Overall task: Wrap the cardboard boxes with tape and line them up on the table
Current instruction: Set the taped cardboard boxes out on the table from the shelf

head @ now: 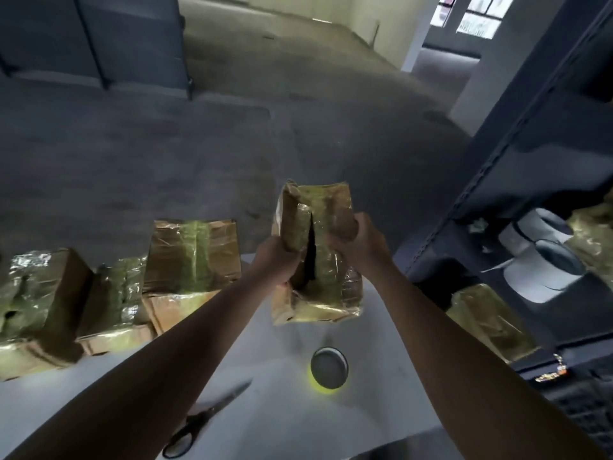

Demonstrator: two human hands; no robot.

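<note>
Head cam: my left hand [277, 260] and right hand [358, 240] are both clamped on the top flaps of the cardboard box [331, 293], and the seam gapes open between the two grips. Looks like the flap-closing step to me. Next I'd need the tape roll [329, 368] lying just below the grip, and the wrapped boxes [192, 257] line up to its left.

Scissors [206, 420] lie bottom-left, black handles nearest the camera, blades pointing up & to the right. Dark metal rack [491, 180] fills the right side; white round items [527, 277] on its shelf, too blurred to ID. Small gold trinket [552, 371] on the rack's lower edge, black mesh [583, 403] just below. Grey floor [232, 144] beyond, dark panels [93, 38] far left, white pillar [421, 31] & a bright window [477, 14] at the back.
</note>
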